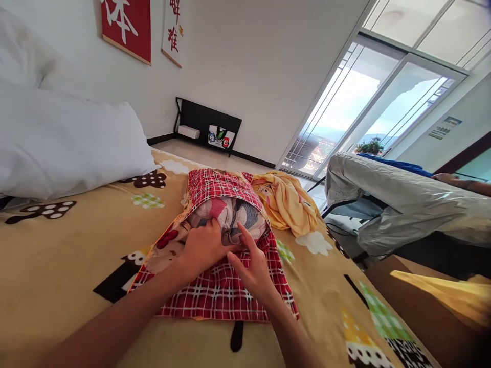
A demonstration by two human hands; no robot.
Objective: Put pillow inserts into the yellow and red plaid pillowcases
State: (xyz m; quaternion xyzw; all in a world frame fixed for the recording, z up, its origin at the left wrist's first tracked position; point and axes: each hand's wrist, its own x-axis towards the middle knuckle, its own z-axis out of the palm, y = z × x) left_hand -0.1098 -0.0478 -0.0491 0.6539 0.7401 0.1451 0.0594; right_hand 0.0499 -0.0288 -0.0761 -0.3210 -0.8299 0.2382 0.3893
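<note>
A red plaid pillowcase-like cover (226, 301) with a cartoon figure along its left side lies on the bed, its mouth spread toward me. Inside the mouth sits a padded patchwork-print fabric bundle (251, 225), rolled or folded, its far part hidden beneath the cover. My left hand (203, 245) has its fingers curled in against the front of this bundle, gripping the fabric. Just right of it, my right hand (253, 268) is open, thumb and forefinger apart, fingertips at the bundle's front edge. Crumpled yellow cloth (289, 202) lies beyond the cover to the right.
A white pillow (72, 138) rests on the left of the patterned bed sheet (76, 255). At right are a plastic-wrapped piece of furniture (402, 189) and a cardboard box (414, 291) with yellow fabric. Another person's arm (464, 183) shows at the far right edge.
</note>
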